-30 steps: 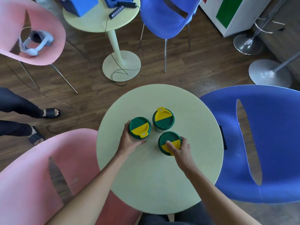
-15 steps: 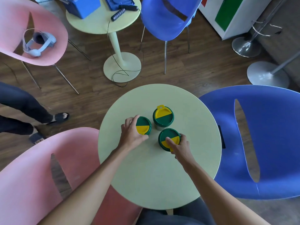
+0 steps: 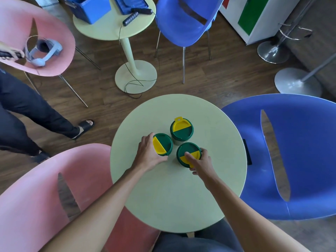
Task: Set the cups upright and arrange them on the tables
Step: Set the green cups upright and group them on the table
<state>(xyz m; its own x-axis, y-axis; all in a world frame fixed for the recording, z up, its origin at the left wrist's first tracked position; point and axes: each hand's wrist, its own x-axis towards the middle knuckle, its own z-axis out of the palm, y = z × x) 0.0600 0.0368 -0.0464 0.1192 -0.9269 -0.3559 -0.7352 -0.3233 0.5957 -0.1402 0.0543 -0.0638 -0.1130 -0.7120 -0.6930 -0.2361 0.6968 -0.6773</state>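
Three cups with green and yellow lids stand upright close together on the round pale green table (image 3: 163,197). My left hand (image 3: 148,154) wraps the side of the left cup (image 3: 163,143). The right cup (image 3: 186,151) is gripped from its right side by my right hand (image 3: 201,163), with the thumb on its lid. Just behind these two, the third cup (image 3: 181,129) stands free, its yellow tab pointing away from me.
A blue chair (image 3: 294,142) stands right of the table, a pink chair (image 3: 36,188) left. Behind, a second round table (image 3: 109,28) carries a blue box and a cable. Another person's legs (image 3: 27,110) are at the left, by a pink chair with a headset (image 3: 43,51).
My left hand has turned the left cup, so its yellow half now faces left. The right hand has stayed on the right cup. The other person's legs have stepped closer at the left.
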